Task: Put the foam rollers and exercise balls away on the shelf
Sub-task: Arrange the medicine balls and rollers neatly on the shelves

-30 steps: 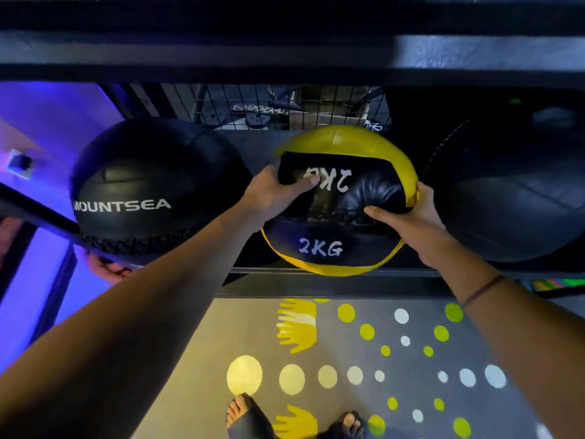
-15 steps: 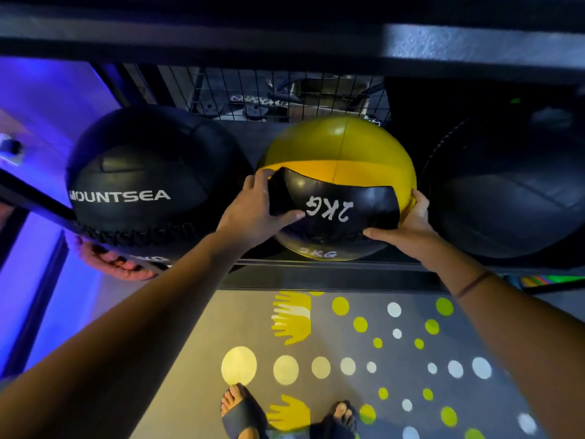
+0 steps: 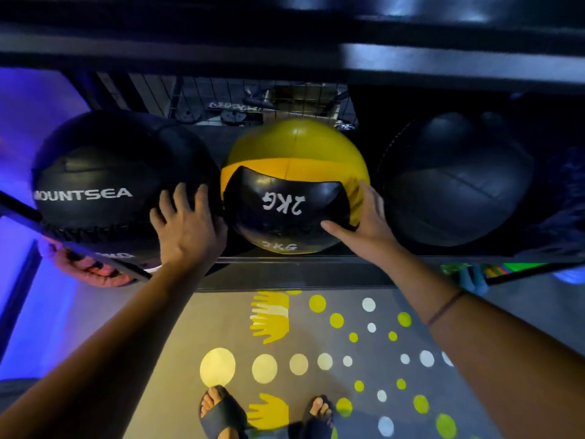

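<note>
Nearest: feet in dark slides (image 3: 221,416), on a grey floor mat (image 3: 316,391) printed with dots and yellow handprints.

Left hand (image 3: 186,229): released from the 2KG ball (image 3: 294,172), whose left side it clasped a second ago. Now laid flat, fingers spread, on the near right flank of the black MOUNTSEA ball (image 3: 104,185). Grasps nothing.

Right hand (image 3: 364,223): still on the right flank of the 2KG ball, fingers straight, thumb across the black panel. Steadies rather than grips.

Shelf rail (image 3: 300,259): dark front edge, directly under all three balls.

2KG ball: yellow and black, seated on the shelf, middle position. Close against the MOUNTSEA ball at left, with a narrow gap to a dark ball (image 3: 456,179) at right. Rolled backward within the last second, so yellow panel now uppermost, weight marking upside down on the near face.

Another person's hand (image 3: 85,270): near left, under the MOUNTSEA ball, below a slanting bar.

Far: wire mesh back (image 3: 253,96), blurred gear behind it, and an upper shelf board (image 3: 443,61) overhead.

Assessment: this ball as good as stowed, with only withdrawal of the right hand outstanding. Left hand probably checking or nudging the neighbour. No foam rollers in view.
</note>
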{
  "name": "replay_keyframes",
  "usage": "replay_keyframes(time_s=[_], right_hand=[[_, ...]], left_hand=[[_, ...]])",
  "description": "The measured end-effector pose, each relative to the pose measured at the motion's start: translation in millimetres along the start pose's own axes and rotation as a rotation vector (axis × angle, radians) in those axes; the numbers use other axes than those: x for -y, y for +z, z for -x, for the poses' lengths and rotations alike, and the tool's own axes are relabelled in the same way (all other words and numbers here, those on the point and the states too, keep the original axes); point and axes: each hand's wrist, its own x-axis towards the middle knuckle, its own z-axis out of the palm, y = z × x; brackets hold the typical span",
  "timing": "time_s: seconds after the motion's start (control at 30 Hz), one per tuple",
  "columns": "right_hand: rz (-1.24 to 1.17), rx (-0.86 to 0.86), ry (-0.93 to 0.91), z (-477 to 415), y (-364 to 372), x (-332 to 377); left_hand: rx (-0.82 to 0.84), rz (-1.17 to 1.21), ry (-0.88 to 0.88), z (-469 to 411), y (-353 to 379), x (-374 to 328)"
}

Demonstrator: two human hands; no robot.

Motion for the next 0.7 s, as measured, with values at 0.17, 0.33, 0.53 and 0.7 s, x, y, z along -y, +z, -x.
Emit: replay_keyframes(time_s=[0.17, 0.33, 0.53, 0.7], right_hand=[[-0.006, -0.059, -0.028, 23, -40, -18], [0.039, -0.386, -0.029, 41, -78, -62], [0.014, -0.657, 0.068, 45, -122, -107], [-0.042, -0.651, 0.281, 24, -172, -154]], left_hand=[[-0.120, 0.216, 0.121, 9, -15, -67], [-0.121, 0.390, 0.370, 20, -2, -144], [-0.008, 0.512, 0.485, 37, 10, -217], [0.213, 0.665, 0.344, 36, 22, -294]])
